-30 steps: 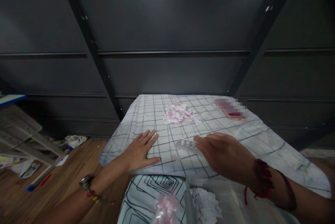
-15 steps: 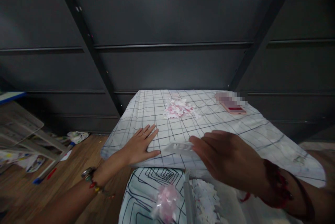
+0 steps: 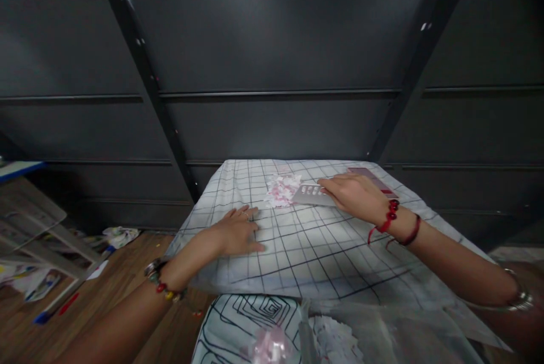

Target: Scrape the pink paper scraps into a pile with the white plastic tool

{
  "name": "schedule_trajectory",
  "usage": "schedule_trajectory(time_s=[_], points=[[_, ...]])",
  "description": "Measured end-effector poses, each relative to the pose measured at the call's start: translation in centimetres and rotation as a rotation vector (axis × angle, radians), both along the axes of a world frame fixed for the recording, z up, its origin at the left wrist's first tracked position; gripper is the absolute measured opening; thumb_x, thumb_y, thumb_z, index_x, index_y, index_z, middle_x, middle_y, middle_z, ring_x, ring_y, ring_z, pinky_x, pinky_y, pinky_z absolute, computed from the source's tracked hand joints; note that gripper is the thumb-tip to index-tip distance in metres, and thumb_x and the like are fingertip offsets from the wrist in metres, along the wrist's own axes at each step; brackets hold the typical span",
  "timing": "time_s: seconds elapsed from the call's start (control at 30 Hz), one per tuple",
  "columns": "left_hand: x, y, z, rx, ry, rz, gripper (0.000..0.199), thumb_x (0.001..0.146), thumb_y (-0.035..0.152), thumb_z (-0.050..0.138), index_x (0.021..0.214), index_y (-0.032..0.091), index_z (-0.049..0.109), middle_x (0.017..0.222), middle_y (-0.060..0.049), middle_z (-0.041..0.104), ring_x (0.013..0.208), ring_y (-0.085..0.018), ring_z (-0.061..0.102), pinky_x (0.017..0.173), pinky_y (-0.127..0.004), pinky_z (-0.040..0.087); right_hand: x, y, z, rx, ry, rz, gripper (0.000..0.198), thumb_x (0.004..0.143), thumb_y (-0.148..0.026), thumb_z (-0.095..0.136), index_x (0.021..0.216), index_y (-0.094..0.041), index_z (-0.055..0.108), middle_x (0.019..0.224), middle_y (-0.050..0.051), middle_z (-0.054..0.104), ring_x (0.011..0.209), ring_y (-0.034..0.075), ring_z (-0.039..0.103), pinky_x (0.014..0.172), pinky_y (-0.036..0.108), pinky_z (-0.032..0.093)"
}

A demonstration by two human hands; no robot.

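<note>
My right hand (image 3: 356,194) pinches the top edge of a flat grey scraper (image 3: 313,195) with a row of holes along it. The scraper's left end touches the right side of a pile of torn white and pink paper scraps (image 3: 281,189), which lies on the gridded white cloth (image 3: 293,262). My left hand (image 3: 238,232) rests on the cloth to the near left of the pile, fingers spread, holding nothing. A pink phone (image 3: 373,178) lies beyond my right hand, partly hidden by it.
Below the table's near edge, a clear plastic container (image 3: 382,330) holds more paper scraps (image 3: 335,338). To its left, a pink plastic bundle (image 3: 271,347) lies on a black-lined pale surface (image 3: 250,310). A dark panelled wall (image 3: 272,126) stands behind; a desk frame (image 3: 38,228) is at left.
My right hand has moved away from me with the scraper, from near the table's front edge to the paper pile. My left hand stays about where it was. The view has tilted up slightly.
</note>
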State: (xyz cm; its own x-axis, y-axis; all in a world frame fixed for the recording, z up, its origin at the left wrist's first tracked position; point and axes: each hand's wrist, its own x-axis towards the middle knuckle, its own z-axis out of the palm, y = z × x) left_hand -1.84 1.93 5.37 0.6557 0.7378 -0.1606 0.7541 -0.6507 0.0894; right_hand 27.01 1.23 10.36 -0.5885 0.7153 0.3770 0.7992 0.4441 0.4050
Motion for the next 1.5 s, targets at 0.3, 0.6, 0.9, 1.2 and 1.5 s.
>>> schedule_trajectory(time_s=[0.3,0.6,0.9,1.2,1.5], points=[[1.7,5.6,-3.6,0.258,-0.248,0.194,0.072,0.087,0.057,0.031,0.136,0.005,0.024,0.143,-0.018,0.023,0.131,-0.028,0.020,0.104,-0.037,0.022,-1.8,2.2,0.3,0.099,0.036,0.003,0.021,0.085,-0.018,0.040,0.093,-0.015,0.059,0.071,0.006,0.064,0.066,0.015,0.055,0.060,0.027,0.030],[1.2,5.4,-5.8,0.159,-0.198,0.222,0.072,0.086,0.060,0.028,0.137,0.010,0.020,0.143,-0.018,0.023,0.131,-0.030,0.018,0.103,-0.045,0.019,-3.2,4.0,-1.0,0.118,0.007,0.072,0.026,0.083,-0.014,0.042,0.105,-0.014,0.056,0.069,0.005,0.063,0.065,0.015,0.054,0.061,0.028,0.031],[1.4,5.4,-5.6,0.168,-0.186,0.234,0.072,0.086,0.059,0.030,0.136,0.007,0.023,0.142,-0.018,0.025,0.131,-0.029,0.020,0.104,-0.043,0.019,-2.5,2.1,-0.1,0.121,-0.028,0.131,0.023,0.082,-0.015,0.046,0.100,-0.016,0.059,0.064,0.003,0.064,0.060,0.014,0.054,0.058,0.028,0.029],[1.3,5.5,-5.6,0.186,-0.187,0.220,0.070,0.088,0.057,0.028,0.135,0.005,0.027,0.142,-0.017,0.025,0.131,-0.029,0.020,0.105,-0.042,0.018,-2.1,1.9,-0.1,0.055,-0.015,0.015,0.023,0.083,-0.017,0.044,0.099,-0.016,0.060,0.067,0.003,0.066,0.061,0.014,0.056,0.057,0.028,0.029],[1.4,5.5,-5.6,0.207,-0.157,0.229,0.065,0.088,0.054,0.032,0.134,0.007,0.031,0.142,-0.016,0.026,0.130,-0.028,0.023,0.104,-0.041,0.021,-3.3,2.0,0.2,0.051,-0.010,-0.026,0.023,0.084,-0.014,0.040,0.096,-0.014,0.059,0.069,0.005,0.065,0.063,0.015,0.056,0.058,0.029,0.030]])
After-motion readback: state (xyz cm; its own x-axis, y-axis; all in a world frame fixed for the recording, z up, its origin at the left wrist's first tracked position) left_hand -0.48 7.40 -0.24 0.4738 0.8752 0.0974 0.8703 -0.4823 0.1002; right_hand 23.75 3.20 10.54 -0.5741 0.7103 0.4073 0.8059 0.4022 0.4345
